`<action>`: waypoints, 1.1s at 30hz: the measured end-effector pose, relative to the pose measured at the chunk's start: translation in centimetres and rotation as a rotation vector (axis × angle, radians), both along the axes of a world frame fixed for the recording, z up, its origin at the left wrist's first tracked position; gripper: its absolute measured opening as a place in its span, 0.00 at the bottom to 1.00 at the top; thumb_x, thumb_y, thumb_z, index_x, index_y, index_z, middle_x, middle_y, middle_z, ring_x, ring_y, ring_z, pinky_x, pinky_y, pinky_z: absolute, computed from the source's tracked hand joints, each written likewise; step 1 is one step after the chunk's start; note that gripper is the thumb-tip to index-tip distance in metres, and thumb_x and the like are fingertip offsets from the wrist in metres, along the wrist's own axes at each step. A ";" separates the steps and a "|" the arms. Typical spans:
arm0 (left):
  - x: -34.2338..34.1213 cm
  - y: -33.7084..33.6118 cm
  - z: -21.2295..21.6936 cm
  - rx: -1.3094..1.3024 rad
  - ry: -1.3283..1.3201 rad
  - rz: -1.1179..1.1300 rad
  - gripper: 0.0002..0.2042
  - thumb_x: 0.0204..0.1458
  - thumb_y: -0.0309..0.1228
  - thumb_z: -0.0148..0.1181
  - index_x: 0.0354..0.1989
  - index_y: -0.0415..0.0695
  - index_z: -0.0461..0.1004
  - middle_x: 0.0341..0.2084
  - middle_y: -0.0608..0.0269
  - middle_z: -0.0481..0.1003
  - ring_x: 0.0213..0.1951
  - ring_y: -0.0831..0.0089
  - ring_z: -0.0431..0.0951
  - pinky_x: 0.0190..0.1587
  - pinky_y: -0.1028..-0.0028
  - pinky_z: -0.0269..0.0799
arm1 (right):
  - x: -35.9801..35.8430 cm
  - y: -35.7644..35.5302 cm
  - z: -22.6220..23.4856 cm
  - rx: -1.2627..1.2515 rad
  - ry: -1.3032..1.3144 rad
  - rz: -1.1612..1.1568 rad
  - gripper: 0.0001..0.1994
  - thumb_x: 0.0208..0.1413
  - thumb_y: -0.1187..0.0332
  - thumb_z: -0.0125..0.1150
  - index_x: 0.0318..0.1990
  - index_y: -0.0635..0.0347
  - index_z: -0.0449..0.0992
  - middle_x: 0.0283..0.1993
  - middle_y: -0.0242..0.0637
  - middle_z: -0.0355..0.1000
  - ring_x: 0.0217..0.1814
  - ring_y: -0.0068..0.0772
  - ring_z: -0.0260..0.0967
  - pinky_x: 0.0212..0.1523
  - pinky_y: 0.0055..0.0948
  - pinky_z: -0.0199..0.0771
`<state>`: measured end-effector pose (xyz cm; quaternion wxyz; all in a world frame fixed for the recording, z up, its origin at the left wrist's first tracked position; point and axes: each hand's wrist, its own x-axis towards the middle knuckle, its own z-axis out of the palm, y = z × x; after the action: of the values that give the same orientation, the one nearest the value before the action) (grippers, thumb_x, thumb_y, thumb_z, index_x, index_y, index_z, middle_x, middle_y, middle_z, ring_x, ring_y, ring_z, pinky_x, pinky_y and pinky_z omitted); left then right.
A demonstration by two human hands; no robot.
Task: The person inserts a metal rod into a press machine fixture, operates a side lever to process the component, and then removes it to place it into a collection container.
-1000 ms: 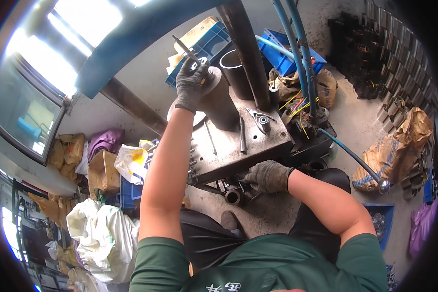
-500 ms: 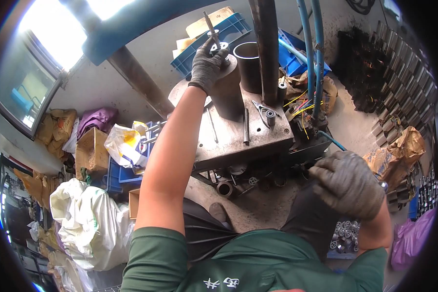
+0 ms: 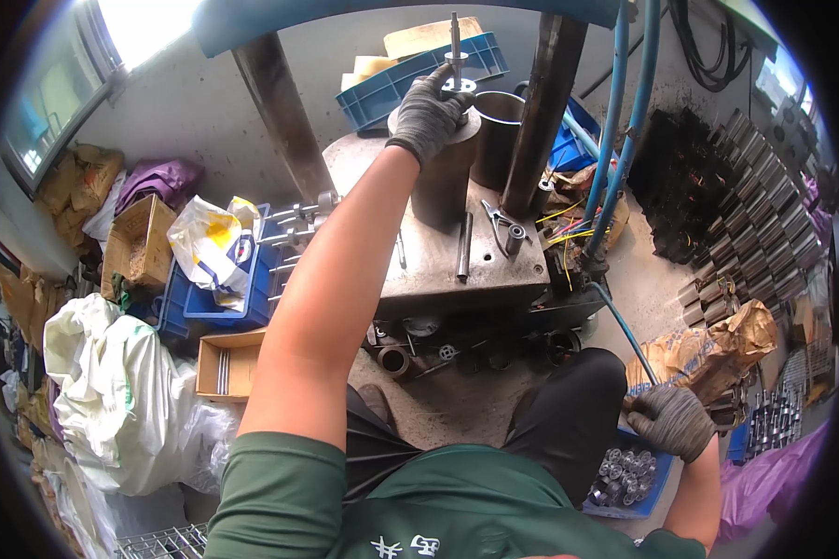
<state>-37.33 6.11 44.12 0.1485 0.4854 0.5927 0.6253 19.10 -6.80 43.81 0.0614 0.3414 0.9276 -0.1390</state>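
My left hand (image 3: 429, 119), in a grey knit glove, reaches to the top of a thick metal cylinder (image 3: 441, 186). Its fingers close about the lower part of an upright metal shaft (image 3: 456, 37) with a round collar; a pale, holed disc (image 3: 459, 85) sits below, and the glove hides part of the grip. Down at the right, my gloved right hand (image 3: 673, 421) is closed over the lower end of a slim blue lever (image 3: 625, 334). The cylinder stands on a steel machine table (image 3: 419, 289). A metal rod (image 3: 464, 247), pliers (image 3: 499, 219) and a small bushing (image 3: 515, 238) lie there.
Steel columns (image 3: 284, 112) and blue hoses (image 3: 629, 121) flank the table. An open tube (image 3: 499, 140) stands behind. Small metal parts fill a blue bin (image 3: 625, 480) by my right leg. White sacks (image 3: 112, 391) and a cardboard box (image 3: 233, 363) sit left; stacked metal tubes (image 3: 764, 196) stand right.
The shaft has gone from leaning to upright under my left hand. My right hand has moved down with the lever, which now slopes more steeply. The whole view has shifted.
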 end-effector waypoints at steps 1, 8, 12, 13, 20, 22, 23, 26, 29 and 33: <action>-0.1 0.2 -0.2 -0.010 0.043 0.020 0.30 0.56 0.35 0.75 0.68 0.52 0.73 0.44 0.53 0.78 0.37 0.68 0.83 0.41 0.70 0.81 | 0.4 -0.3 -0.7 0.011 0.016 0.005 0.15 0.58 0.56 0.64 0.36 0.61 0.83 0.30 0.49 0.79 0.36 0.56 0.79 0.41 0.49 0.80; -1.0 0.8 -0.8 -0.034 0.171 0.100 0.30 0.55 0.38 0.75 0.68 0.55 0.74 0.50 0.49 0.75 0.47 0.60 0.84 0.54 0.65 0.80 | -0.2 -0.4 -0.6 -0.020 -0.052 -0.061 0.12 0.54 0.62 0.67 0.42 0.55 0.86 0.35 0.45 0.82 0.38 0.50 0.82 0.43 0.43 0.82; -0.3 0.6 -0.3 -0.061 0.127 0.068 0.30 0.55 0.36 0.75 0.68 0.53 0.73 0.49 0.51 0.75 0.44 0.64 0.84 0.51 0.68 0.81 | 0.0 -0.1 -0.8 0.001 -0.108 -0.051 0.11 0.54 0.61 0.66 0.42 0.54 0.86 0.34 0.45 0.81 0.38 0.50 0.81 0.42 0.44 0.82; -0.4 0.6 -0.3 -0.055 0.122 0.065 0.30 0.55 0.35 0.75 0.68 0.52 0.73 0.49 0.51 0.75 0.43 0.66 0.84 0.49 0.69 0.81 | 0.0 -0.1 -0.8 -0.002 -0.088 -0.030 0.12 0.57 0.59 0.64 0.40 0.56 0.85 0.32 0.48 0.80 0.37 0.54 0.80 0.42 0.47 0.80; -0.3 0.5 -0.1 -0.033 0.037 0.013 0.29 0.54 0.33 0.76 0.66 0.50 0.74 0.42 0.54 0.79 0.40 0.68 0.84 0.47 0.70 0.81 | -0.2 0.0 -0.2 -0.016 -0.024 -0.002 0.15 0.59 0.56 0.62 0.38 0.60 0.84 0.30 0.50 0.79 0.35 0.57 0.79 0.41 0.50 0.79; -0.1 0.4 -0.2 -0.013 0.060 0.031 0.29 0.56 0.31 0.74 0.67 0.50 0.74 0.40 0.57 0.79 0.36 0.72 0.81 0.43 0.73 0.79 | -1.0 -0.1 1.2 -0.029 -0.012 -0.043 0.15 0.59 0.57 0.63 0.38 0.60 0.84 0.30 0.50 0.79 0.35 0.57 0.79 0.41 0.50 0.79; -0.1 0.0 0.0 -0.005 0.068 0.039 0.28 0.56 0.30 0.73 0.67 0.50 0.74 0.39 0.59 0.79 0.34 0.74 0.79 0.40 0.74 0.78 | -1.5 0.1 1.7 -0.042 0.006 -0.075 0.15 0.59 0.57 0.64 0.39 0.60 0.85 0.31 0.50 0.80 0.36 0.56 0.79 0.41 0.49 0.79; 0.3 -0.4 0.2 0.035 -0.102 -0.035 0.28 0.60 0.22 0.69 0.70 0.51 0.72 0.34 0.66 0.80 0.27 0.84 0.72 0.30 0.80 0.74 | -1.1 1.1 2.5 0.091 0.162 -0.094 0.15 0.57 0.61 0.67 0.44 0.63 0.84 0.36 0.52 0.81 0.35 0.56 0.79 0.42 0.48 0.79; 0.7 -1.0 0.8 0.008 -0.123 -0.108 0.26 0.57 0.30 0.74 0.64 0.49 0.75 0.33 0.62 0.81 0.29 0.78 0.78 0.32 0.74 0.79 | -1.1 1.1 3.0 0.076 0.210 -0.178 0.15 0.58 0.60 0.66 0.46 0.61 0.83 0.36 0.51 0.81 0.37 0.56 0.80 0.43 0.49 0.80; 1.1 -1.2 1.2 -0.009 -0.072 -0.069 0.25 0.58 0.29 0.73 0.65 0.49 0.75 0.30 0.65 0.79 0.27 0.79 0.76 0.30 0.74 0.76 | -0.4 0.9 2.0 -0.045 -0.265 0.098 0.16 0.60 0.57 0.62 0.47 0.58 0.84 0.36 0.49 0.81 0.41 0.54 0.81 0.45 0.48 0.81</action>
<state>-36.21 4.92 45.36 0.1934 0.4821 0.5725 0.6344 18.70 -5.86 45.80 0.1979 0.3097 0.9234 -0.1104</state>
